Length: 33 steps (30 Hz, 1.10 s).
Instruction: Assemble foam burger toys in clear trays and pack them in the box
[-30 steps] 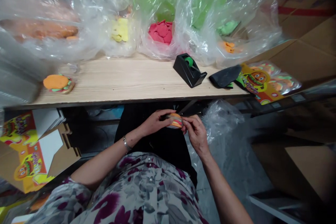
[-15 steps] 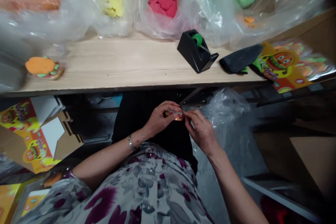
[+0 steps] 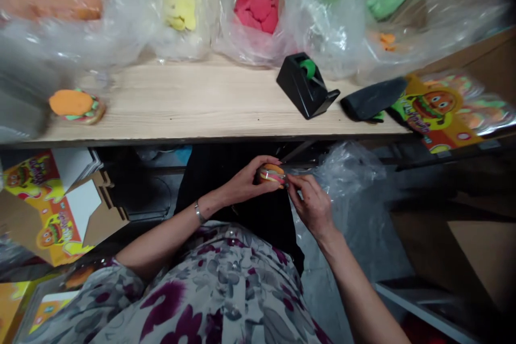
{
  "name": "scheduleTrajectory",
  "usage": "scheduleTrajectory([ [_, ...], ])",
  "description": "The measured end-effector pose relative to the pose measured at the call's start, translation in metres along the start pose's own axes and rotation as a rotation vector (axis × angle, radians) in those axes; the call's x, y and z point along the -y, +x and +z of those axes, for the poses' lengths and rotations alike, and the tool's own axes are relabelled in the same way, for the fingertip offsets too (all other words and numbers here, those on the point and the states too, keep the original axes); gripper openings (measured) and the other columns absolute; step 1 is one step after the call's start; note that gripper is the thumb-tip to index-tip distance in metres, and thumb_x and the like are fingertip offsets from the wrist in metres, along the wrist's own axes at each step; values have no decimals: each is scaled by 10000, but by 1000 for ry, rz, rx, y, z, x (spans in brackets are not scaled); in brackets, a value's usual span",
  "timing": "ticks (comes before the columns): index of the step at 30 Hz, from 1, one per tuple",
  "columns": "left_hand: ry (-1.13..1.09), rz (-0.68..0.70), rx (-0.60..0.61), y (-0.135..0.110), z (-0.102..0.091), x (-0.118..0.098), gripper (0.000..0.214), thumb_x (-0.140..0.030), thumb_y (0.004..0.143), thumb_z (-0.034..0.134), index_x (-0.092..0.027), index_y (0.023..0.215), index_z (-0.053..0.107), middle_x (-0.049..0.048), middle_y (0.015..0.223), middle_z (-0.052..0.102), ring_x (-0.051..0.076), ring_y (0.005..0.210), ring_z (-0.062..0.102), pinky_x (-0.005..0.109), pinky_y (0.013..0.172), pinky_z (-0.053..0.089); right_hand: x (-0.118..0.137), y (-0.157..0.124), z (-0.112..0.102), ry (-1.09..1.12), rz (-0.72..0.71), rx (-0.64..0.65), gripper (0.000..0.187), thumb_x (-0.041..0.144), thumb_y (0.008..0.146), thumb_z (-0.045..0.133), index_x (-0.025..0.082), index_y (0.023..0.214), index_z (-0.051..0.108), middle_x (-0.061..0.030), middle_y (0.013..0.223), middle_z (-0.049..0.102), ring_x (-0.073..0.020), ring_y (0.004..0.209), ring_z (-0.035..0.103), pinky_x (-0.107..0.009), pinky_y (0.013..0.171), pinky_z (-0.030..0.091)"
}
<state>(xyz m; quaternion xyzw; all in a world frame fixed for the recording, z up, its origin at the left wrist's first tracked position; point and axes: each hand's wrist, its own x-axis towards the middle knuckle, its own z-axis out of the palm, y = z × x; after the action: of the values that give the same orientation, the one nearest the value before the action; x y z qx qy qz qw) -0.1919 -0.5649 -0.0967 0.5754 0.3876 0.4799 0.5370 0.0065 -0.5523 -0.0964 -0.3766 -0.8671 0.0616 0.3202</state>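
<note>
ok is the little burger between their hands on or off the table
Off it: the left hand holds the little burger over the lap, short of the table.

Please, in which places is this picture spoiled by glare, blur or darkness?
In the head view, white glare streaks the clear plastic bags; the orange pieces at upper left look hazy and soft; the far right edge falls into darkness; left hand and right hand are readable, but the small burger's finer detail is not.

A tape dispenser (black) stands on the table; cartons below.
</note>
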Motion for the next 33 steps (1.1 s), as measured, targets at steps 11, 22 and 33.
scheduleTrajectory([
  [11,368,231,-83,-7,-15,17,315,-214,925,395,-189,1138,625,68,1231,618,159,1160,560,337,1022,425,3,-10,6,-7,100,-23,194,168,874,503,231,1030,600,-57,875,657,-166,756,646,-283,680,540],
  [22,380,367,2,5,-11,1,321,-183,913,412,-214,1162,612,55,1295,571,169,1265,459,392,1098,337,0,-10,2,11,104,-28,326,136,884,456,225,1192,516,-99,1060,644,-200,983,631,-358,817,548],
  [33,52,-328,-134,-28,-14,21,697,-335,666,757,-182,1289,484,140,1275,512,246,1128,530,421,990,415,19,-35,28,294,71,17,284,116,870,455,243,1081,597,-93,1183,631,-210,1130,585,-429,916,531],
])
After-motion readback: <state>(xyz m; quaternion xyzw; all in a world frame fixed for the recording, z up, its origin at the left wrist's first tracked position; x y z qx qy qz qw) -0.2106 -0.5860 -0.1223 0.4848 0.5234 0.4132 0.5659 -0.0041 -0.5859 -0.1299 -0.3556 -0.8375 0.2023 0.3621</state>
